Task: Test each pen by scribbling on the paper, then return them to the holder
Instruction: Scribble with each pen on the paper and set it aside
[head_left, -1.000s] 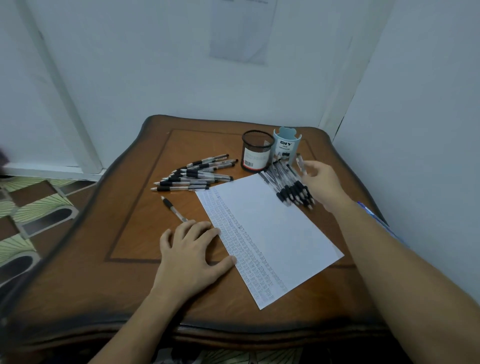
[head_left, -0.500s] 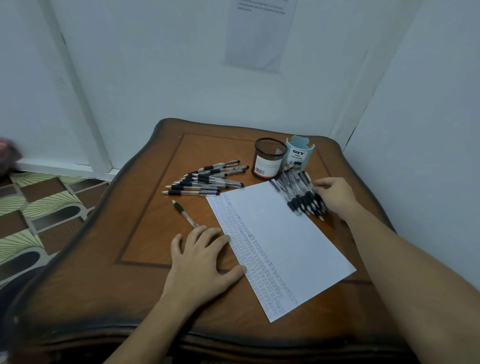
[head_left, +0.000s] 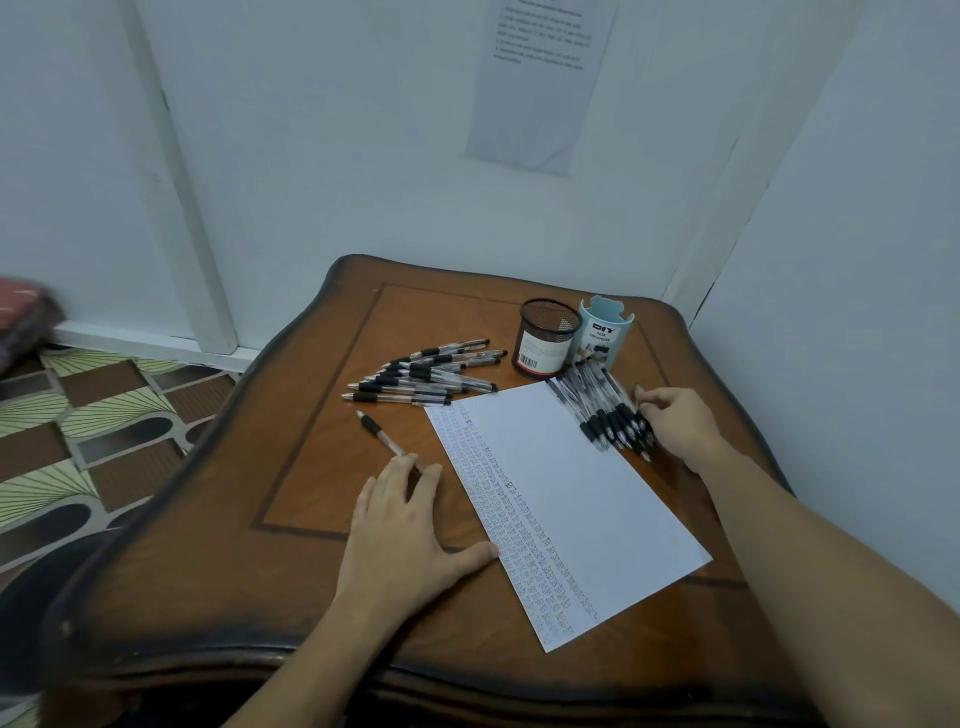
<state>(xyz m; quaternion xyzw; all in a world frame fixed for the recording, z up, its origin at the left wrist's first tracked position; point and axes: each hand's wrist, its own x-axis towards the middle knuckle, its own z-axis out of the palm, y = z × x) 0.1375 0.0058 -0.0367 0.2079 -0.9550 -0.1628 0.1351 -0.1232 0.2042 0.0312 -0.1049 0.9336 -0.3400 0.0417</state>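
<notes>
The left grip (head_left: 410, 525) lies spread beside the paper (head_left: 576, 499) to steady it, while the right grip (head_left: 672, 422) curls over the pens (head_left: 597, 408) piled by the holder (head_left: 545, 338), but I cannot tell if it pinches one.

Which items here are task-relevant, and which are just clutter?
Job: paper, right pen pile, left pen pile, lone pen, mesh holder, blue desk organizer.
Lying about: wall sheet, fabric bundle at far left.
</notes>
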